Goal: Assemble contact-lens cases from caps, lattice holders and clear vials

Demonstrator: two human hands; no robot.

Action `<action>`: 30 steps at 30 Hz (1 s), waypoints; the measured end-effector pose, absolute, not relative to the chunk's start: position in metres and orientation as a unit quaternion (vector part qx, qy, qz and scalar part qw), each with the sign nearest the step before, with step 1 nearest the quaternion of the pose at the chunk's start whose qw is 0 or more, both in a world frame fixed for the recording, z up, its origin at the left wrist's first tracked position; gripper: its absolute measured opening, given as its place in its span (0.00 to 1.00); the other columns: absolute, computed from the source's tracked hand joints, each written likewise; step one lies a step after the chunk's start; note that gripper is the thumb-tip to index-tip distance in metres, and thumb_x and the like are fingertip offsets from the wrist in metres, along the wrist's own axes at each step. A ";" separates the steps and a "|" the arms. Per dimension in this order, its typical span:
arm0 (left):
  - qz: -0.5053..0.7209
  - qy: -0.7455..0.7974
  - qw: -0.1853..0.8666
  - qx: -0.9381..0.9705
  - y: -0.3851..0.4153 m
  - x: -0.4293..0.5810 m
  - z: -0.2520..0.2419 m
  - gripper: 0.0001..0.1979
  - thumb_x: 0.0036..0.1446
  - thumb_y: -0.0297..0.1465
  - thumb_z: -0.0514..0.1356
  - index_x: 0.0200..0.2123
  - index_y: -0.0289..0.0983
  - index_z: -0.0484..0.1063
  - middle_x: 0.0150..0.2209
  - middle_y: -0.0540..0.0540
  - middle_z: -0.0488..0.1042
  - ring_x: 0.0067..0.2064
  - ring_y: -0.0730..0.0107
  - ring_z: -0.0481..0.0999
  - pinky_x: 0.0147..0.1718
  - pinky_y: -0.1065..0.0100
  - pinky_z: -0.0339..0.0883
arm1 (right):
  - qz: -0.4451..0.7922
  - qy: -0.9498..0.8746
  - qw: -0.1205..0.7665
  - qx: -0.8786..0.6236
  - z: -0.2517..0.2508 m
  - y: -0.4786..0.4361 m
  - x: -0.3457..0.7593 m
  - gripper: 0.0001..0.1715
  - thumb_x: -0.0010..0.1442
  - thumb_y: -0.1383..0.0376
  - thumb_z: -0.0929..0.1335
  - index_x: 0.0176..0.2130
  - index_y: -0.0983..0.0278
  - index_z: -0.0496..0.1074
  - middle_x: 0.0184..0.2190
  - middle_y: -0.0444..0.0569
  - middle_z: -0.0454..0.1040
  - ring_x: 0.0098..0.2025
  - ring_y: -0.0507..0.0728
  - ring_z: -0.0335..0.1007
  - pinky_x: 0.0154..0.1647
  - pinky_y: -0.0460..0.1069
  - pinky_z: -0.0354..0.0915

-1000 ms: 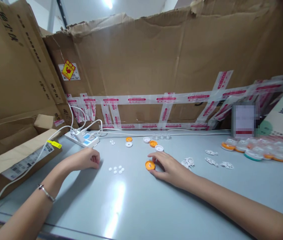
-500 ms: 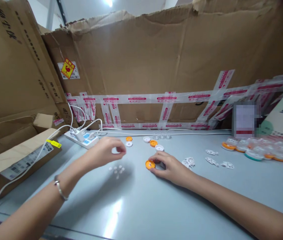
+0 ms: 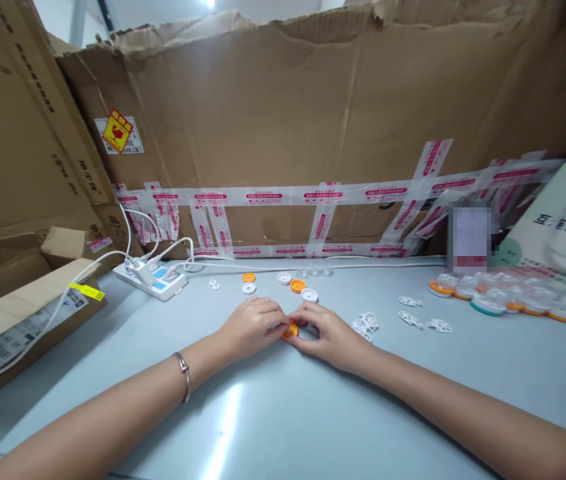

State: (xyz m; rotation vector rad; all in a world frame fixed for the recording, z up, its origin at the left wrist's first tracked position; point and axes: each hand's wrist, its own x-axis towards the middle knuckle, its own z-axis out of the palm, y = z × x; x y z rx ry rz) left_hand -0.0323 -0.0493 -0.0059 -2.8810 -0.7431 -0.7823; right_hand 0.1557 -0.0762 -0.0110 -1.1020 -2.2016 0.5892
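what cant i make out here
Head view: inside of the orange round plastic dish, partly covered by the left hand and right hand.
Head view: anything the left hand may pinch, hidden within its grip.
Head view: grey rectangular panel, its face pixelated.
Head view: pale printed board, cut off by the right edge.

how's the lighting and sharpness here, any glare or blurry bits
Head view: glare streaks the table, nearer the camera than the orange disc; soft shadows also fall there. Same view: the upper right corner darkens, a patch at right is pixelated, and neither the left hand nor the right hand shows strong blur.
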 end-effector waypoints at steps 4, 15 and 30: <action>-0.261 -0.230 0.034 -0.937 -0.050 -0.031 -0.008 0.09 0.59 0.27 0.54 0.30 0.36 0.73 0.29 0.48 0.76 0.32 0.71 0.73 0.32 0.70 0.61 | 0.225 -0.829 0.301 -0.415 -0.010 -0.077 0.155 0.08 0.53 0.65 0.67 0.36 0.63 0.73 0.32 0.49 0.70 0.36 0.54 0.67 0.39 0.49 0.65; -0.244 -0.208 0.025 -0.947 -0.047 -0.038 -0.011 0.10 0.60 0.28 0.53 0.34 0.36 0.75 0.32 0.46 0.78 0.34 0.71 0.75 0.34 0.70 0.65 | 0.230 -0.817 0.333 -0.411 -0.016 -0.073 0.155 0.09 0.53 0.67 0.67 0.37 0.64 0.73 0.35 0.50 0.72 0.38 0.55 0.70 0.41 0.50 0.67; -0.238 -0.247 -0.119 -0.932 -0.049 -0.045 -0.006 0.11 0.60 0.28 0.54 0.42 0.36 0.74 0.39 0.44 0.77 0.39 0.71 0.76 0.41 0.72 0.69 | 0.223 -0.793 0.354 -0.442 -0.019 -0.076 0.158 0.07 0.53 0.67 0.68 0.35 0.63 0.74 0.32 0.48 0.77 0.34 0.55 0.73 0.36 0.48 0.68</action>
